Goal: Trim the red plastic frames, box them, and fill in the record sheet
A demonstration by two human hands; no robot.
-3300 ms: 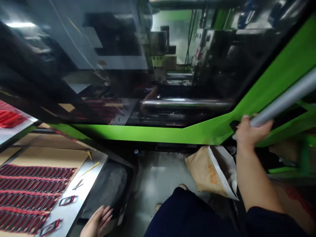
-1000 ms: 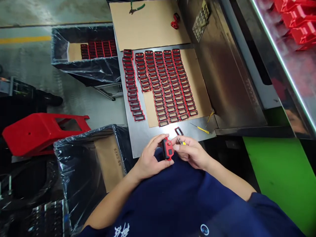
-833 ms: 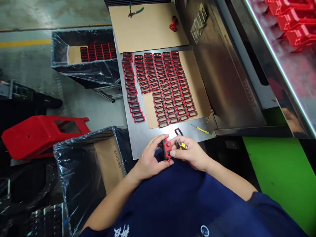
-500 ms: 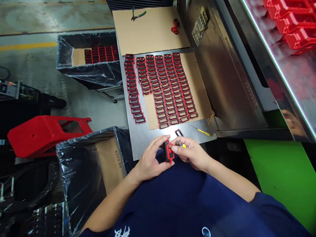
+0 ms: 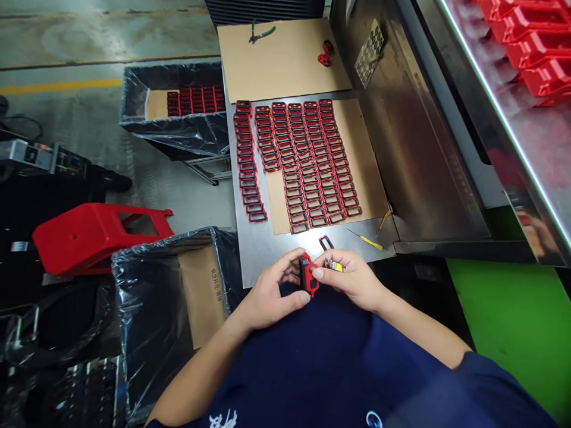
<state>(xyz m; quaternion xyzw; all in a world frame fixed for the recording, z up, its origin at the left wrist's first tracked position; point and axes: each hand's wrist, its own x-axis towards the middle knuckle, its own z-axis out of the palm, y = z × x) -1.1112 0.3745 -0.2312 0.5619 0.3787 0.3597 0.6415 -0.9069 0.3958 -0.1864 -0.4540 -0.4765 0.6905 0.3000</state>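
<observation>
Red-and-black part (image 5: 308, 276), red face rightward, long axis roughly outward from the torso (image 5: 312, 362), in the grasp of both hands (image 5: 272, 291).

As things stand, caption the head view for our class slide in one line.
Left hand and right hand handle a red-and-black part near a metal bench bearing rows of frames.

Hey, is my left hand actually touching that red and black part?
Touching. The head view shows the left hand gripping the red and black part, with the thumb against its lower end and a fingertip at its upper end.
</observation>
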